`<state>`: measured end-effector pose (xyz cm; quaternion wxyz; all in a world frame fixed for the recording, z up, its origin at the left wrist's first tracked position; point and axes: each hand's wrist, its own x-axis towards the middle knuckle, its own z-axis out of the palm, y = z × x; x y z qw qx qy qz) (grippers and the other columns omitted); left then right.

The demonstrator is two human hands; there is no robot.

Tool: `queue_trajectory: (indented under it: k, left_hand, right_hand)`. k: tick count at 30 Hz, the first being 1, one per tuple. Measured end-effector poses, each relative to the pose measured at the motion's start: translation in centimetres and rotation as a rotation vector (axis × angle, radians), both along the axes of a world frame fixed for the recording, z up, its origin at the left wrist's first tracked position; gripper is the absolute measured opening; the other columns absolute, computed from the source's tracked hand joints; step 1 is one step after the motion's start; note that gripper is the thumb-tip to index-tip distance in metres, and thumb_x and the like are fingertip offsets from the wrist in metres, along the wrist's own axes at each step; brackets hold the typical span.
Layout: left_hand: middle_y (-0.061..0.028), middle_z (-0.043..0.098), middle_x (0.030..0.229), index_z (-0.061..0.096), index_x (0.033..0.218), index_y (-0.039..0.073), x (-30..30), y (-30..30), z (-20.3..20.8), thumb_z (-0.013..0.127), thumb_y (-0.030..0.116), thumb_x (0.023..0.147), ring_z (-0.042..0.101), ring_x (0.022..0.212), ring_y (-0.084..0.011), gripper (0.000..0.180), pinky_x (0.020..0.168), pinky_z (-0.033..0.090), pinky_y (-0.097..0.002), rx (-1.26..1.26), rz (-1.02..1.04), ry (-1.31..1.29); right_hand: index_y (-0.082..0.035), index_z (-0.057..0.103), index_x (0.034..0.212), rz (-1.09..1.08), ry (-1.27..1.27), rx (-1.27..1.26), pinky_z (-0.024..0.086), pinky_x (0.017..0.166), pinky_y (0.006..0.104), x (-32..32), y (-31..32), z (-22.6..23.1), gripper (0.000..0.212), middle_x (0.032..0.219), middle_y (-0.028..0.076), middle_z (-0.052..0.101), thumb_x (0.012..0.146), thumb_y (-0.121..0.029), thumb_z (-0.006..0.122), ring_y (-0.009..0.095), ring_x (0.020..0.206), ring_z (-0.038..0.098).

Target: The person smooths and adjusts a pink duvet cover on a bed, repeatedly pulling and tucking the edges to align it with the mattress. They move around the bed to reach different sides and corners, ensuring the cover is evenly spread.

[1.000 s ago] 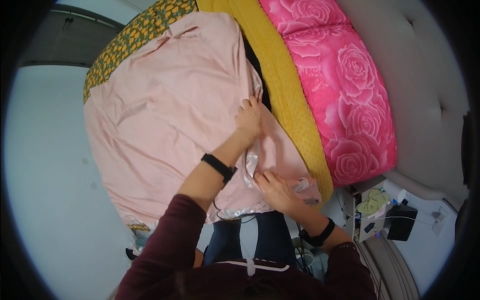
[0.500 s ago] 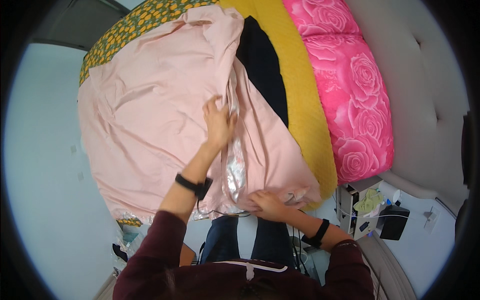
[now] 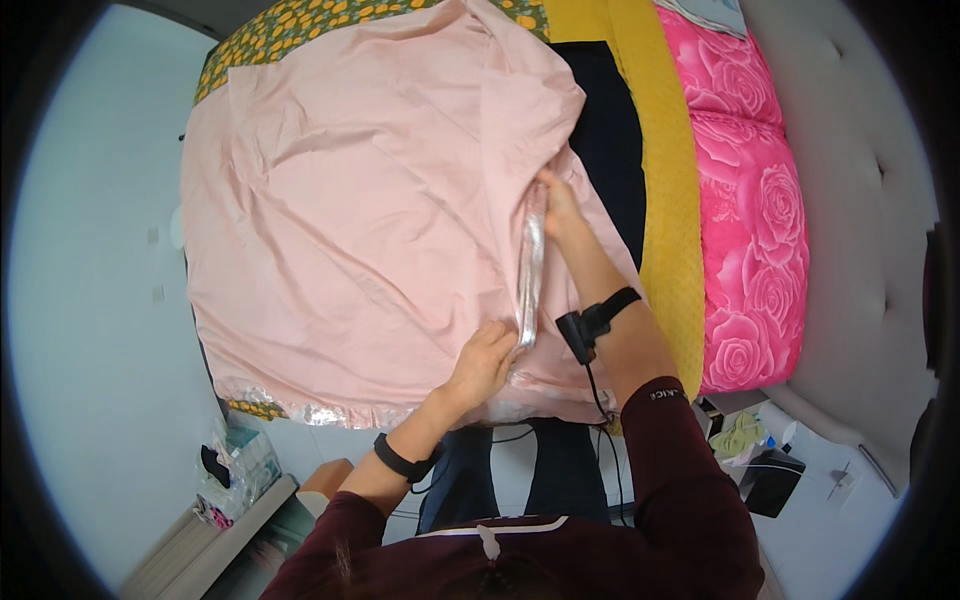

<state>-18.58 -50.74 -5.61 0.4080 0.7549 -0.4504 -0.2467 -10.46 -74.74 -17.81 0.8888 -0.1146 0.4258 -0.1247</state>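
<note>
Overhead view of two bare hands at work on a wide, pale pink cloth (image 3: 350,210) on a bed. Spread across the centre and upper left of the frame, softly creased, with a shiny silvery hem (image 3: 325,413) along its lower edge. Just right of the frame's centre, a long fold in the cloth, with a narrow silvery strip (image 3: 532,265) showing along it, running nearly upright between the hands.

Below the centre, at the strip's lower end: the left hand (image 3: 482,362), closed with bent fingers on the edge of the cloth. Higher and to the right, at the strip's upper end: the right hand (image 3: 562,208), grasping the edge of the fold, with fingertips partly hidden by cloth. On both wrists, black bands (image 3: 402,462); from the right one, a thin black cable (image 3: 597,385) trailing downward.

Along the top left, green bedding (image 3: 285,40) with an orange pattern, partly under the pink cloth. Right of the cloth, in order: a black cloth (image 3: 610,140), a yellow blanket (image 3: 670,220), bright pink rose-print bedding (image 3: 755,240) and a grey padded headboard (image 3: 860,230). At the bottom, maroon sleeves (image 3: 680,430) and dark trousers (image 3: 565,470). Lower left, a clear plastic bag (image 3: 240,465).
</note>
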Motion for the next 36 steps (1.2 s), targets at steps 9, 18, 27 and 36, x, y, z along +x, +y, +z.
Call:
queue_trajectory:
  k: [9, 18, 27, 36]
  left_hand:
    - [-0.0149, 0.048, 0.081, 0.053, 0.091, -0.001, -4.2, 4.0, -3.8, 0.061, -0.001, 0.076, 0.048, 0.074, -0.03, 0.017, 0.065, 0.041, -0.0341, -0.021, 0.191, 0.242]
    - [-0.0005, 0.057, 0.097, 0.051, 0.119, 0.003, -4.6, 10.3, -11.0, 0.062, 0.023, 0.086, 0.052, 0.079, -0.0115, 0.04, 0.073, 0.045, -0.025, 0.092, 0.725, 1.07]
    - [-0.014, 0.038, 0.127, 0.044, 0.124, 0.009, 7.8, 10.9, -10.7, 0.061, 0.049, 0.08, 0.045, 0.109, -0.0227, 0.062, 0.082, 0.046, -0.0358, 0.003, 1.427, 1.535]
    - [-0.0071, 0.061, 0.081, 0.06, 0.089, 0.007, 9.7, 13.1, -17.7, 0.068, 0.035, 0.078, 0.057, 0.071, -0.0161, 0.031, 0.05, 0.04, -0.0283, -0.12, 1.692, 1.55]
  right_hand:
    - [0.0, 0.055, 0.111, 0.23, -0.055, -1.813, 0.047, 0.08, 0.035, 2.9, 6.5, 9.3, 0.041, 0.111, 0.018, 0.054, 0.07, 0.004, 0.059, 0.031, 0.091, 0.058]
    - [-0.004, 0.048, 0.12, 0.918, 0.085, -1.656, 0.047, 0.075, 0.0376, -6.8, 14.9, 5.7, 0.047, 0.1, 0.018, 0.057, 0.074, 0.0, 0.06, 0.036, 0.087, 0.057]
    - [-0.007, 0.054, 0.108, 1.08, -0.104, -1.86, 0.046, 0.062, 0.0405, -9.1, 17.6, 4.2, 0.037, 0.087, 0.013, 0.053, 0.072, -0.002, 0.059, 0.035, 0.076, 0.056]
    - [-0.006, 0.056, 0.107, 1.124, -0.247, -1.936, 0.046, 0.06, 0.0367, -10.6, 18.9, 4.6, 0.041, 0.088, 0.011, 0.055, 0.067, 0.003, 0.058, 0.03, 0.073, 0.057]
